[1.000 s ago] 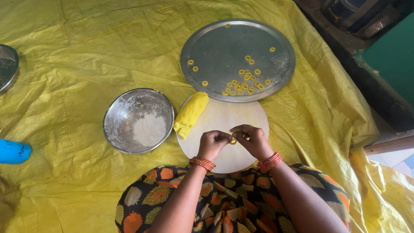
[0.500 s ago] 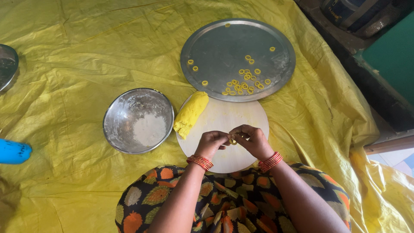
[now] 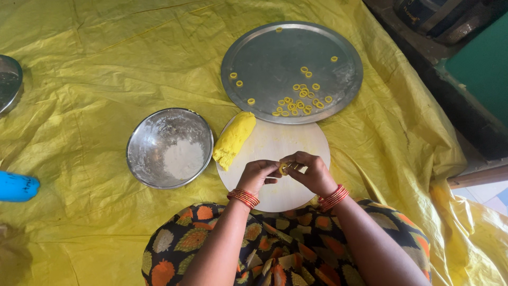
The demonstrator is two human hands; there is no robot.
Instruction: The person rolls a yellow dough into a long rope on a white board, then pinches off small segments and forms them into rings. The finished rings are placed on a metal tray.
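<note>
My left hand (image 3: 257, 175) and my right hand (image 3: 309, 170) meet over a round pale board (image 3: 275, 142), and together their fingertips pinch a small yellow dough ring (image 3: 283, 168). A lump of yellow dough (image 3: 234, 139) lies on the board's left edge, just left of my left hand. Beyond the board sits a large round steel tray (image 3: 264, 58) with several small yellow dough rings (image 3: 299, 100) scattered on it, most near its front rim.
A steel bowl (image 3: 153, 139) with white flour stands left of the board. A yellow plastic sheet (image 3: 106, 58) covers the floor. A blue object (image 3: 16, 186) lies at the far left, another steel vessel (image 3: 8, 85) at the upper left. Dark objects stand at the upper right.
My fingers have shifted slightly around the small dough piece. Everything else stays where it was.
</note>
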